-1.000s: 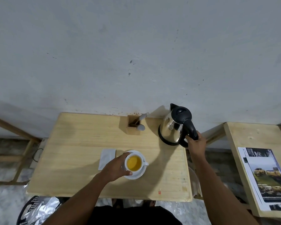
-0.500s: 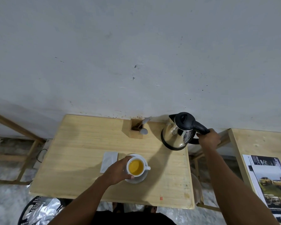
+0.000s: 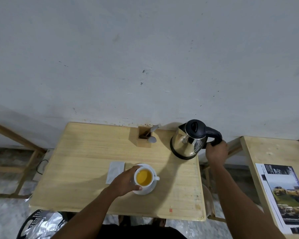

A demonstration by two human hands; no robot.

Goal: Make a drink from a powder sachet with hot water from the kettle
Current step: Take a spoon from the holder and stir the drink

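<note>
Fingers [image 3: 214, 145] of right hand [image 3: 216, 153] curled around black handle of kettle [image 3: 190, 140]; kettle upright at far right corner of wooden table [image 3: 79, 169], base on surface. Fingers of left hand [image 3: 123, 182] wrapped partly around white cup [image 3: 144, 178], thumb at near rim. Cup on white saucer [image 3: 149, 189], filled with yellow-orange liquid, handle pointing right. White sachet [image 3: 115, 171] flat on table, just left of saucer, partly covered by left hand. Wooden holder [image 3: 143, 138] with utensils at far edge, left of kettle.
</note>
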